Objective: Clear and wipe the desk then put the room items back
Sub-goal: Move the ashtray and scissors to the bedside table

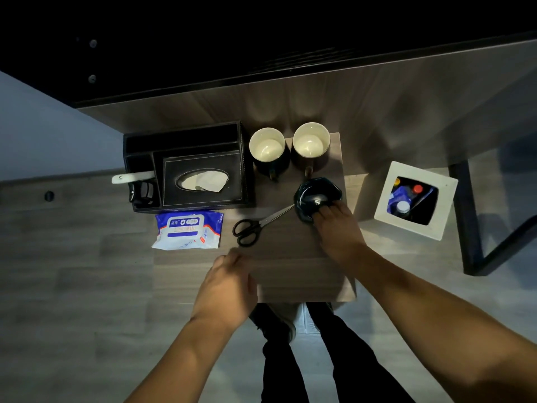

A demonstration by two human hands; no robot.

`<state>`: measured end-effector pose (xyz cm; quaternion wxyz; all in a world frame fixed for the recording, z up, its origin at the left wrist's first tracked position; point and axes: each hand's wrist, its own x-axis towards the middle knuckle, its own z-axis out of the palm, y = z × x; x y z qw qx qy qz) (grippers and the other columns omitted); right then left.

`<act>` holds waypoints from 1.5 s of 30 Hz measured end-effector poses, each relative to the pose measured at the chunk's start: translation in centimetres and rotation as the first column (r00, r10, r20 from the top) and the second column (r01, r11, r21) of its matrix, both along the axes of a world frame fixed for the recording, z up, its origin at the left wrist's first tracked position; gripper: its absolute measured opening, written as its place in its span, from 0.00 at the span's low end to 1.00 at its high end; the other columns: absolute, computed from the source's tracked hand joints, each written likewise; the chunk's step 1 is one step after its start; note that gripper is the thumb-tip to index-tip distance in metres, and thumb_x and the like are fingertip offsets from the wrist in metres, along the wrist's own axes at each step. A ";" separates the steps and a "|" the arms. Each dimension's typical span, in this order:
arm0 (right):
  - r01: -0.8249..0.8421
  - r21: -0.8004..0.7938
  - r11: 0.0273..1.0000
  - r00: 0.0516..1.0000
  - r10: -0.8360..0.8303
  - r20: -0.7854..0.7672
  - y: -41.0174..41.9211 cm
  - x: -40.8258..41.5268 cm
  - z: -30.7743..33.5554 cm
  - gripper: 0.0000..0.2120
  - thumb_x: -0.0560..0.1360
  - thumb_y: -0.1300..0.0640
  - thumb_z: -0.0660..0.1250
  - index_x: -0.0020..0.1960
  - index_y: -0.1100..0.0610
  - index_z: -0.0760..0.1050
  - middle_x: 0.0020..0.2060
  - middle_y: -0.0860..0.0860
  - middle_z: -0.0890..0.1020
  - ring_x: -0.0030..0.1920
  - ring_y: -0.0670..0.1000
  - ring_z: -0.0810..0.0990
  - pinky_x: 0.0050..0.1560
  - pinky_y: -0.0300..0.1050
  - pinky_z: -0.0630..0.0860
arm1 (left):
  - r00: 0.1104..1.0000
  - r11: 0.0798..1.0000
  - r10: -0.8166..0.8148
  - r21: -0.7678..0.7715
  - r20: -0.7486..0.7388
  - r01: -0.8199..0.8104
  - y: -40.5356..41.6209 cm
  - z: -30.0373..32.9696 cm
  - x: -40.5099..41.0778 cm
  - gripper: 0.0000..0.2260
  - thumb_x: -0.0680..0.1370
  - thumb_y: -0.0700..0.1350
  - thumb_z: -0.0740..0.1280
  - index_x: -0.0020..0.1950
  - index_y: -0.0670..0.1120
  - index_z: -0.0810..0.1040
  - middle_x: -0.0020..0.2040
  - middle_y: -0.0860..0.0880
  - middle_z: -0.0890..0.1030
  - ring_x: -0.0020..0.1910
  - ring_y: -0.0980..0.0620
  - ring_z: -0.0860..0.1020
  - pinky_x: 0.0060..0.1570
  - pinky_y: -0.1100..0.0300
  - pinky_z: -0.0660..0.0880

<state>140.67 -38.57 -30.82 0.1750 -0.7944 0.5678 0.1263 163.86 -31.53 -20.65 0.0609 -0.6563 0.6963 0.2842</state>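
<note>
the right hand (337, 228) reaches up from the lower right of the frame, and its fingers curl over the near rim of the dark glossy faceted ashtray (318, 196), which sits right of centre on the small grey wood-grain desk (290, 271). the fingertips touch the rim on its lower right side; whether the thumb is tucked beneath cannot be told, so the grip reads as a pinch on the rim, not a full wrap. the left hand (226, 286) hovers low over the bare near part of the desk, fingers loosely curled, holding nothing.

the ashtray lies straight ahead of the right hand, so that hand is plainly the nearer one for lifting it away. the tight spot is on the ashtray's left side: the black-handled steel scissors (261, 222) lie diagonally, handles toward centre frame, blade tips touching or just beside the ashtray's left edge. just above stand two cream-lined dark mugs (267, 148), the right one's handle pointing down at the ashtray.

left of centre sit a black leather organiser with tissue box (200, 181) and, below it, a blue and white wet-wipe packet (189, 229). a white square bin (415, 199) stands on the floor at right, well apart.
</note>
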 end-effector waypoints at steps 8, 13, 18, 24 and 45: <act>-0.056 0.023 0.998 0.998 0.056 -0.010 -0.7 1.1 -0.6 0.21 0.72 0.60 0.65 0.64 0.57 0.74 0.61 0.55 0.77 0.62 0.56 0.74 0.71 0.50 0.58 | 0.998 0.999 -0.014 0.053 0.062 0.011 -0.8 -0.4 0.1 0.02 0.71 0.39 0.66 0.43 0.42 0.76 0.48 0.43 0.76 0.47 0.40 0.74 0.45 0.52 0.72; -0.084 0.012 0.996 0.996 0.084 -0.007 -0.9 1.4 -0.7 0.22 0.73 0.61 0.63 0.68 0.57 0.72 0.63 0.54 0.76 0.63 0.55 0.73 0.73 0.49 0.56 | 0.996 0.996 -0.009 0.091 0.085 0.001 -0.8 -0.5 -0.1 0.11 0.75 0.41 0.63 0.55 0.45 0.79 0.56 0.44 0.76 0.55 0.43 0.73 0.55 0.55 0.71; -0.086 0.026 0.996 0.996 0.085 0.020 -0.8 1.2 -1.1 0.22 0.74 0.61 0.63 0.68 0.59 0.71 0.64 0.56 0.75 0.65 0.56 0.71 0.74 0.50 0.54 | 0.992 0.991 -0.016 0.136 0.129 -0.002 -0.7 -0.9 0.1 0.15 0.76 0.44 0.61 0.62 0.47 0.78 0.60 0.47 0.76 0.58 0.47 0.72 0.60 0.57 0.70; 0.000 0.010 1.000 0.969 -0.002 0.245 -0.3 0.2 1.5 0.30 0.67 0.63 0.71 0.69 0.59 0.71 0.65 0.57 0.75 0.66 0.59 0.72 0.74 0.53 0.58 | 0.998 0.998 0.055 0.032 0.020 -0.056 -1.6 0.8 -0.4 0.06 0.73 0.41 0.67 0.49 0.43 0.78 0.50 0.44 0.78 0.49 0.40 0.75 0.44 0.55 0.69; 0.735 -0.174 0.656 0.621 -0.547 0.562 11.4 -4.8 29.2 0.28 0.77 0.56 0.64 0.75 0.55 0.62 0.73 0.51 0.65 0.74 0.51 0.62 0.76 0.48 0.58 | 0.904 0.809 -0.403 -0.518 -0.142 0.279 -5.1 16.8 -10.4 0.12 0.79 0.44 0.62 0.61 0.44 0.76 0.58 0.46 0.78 0.58 0.45 0.75 0.62 0.49 0.72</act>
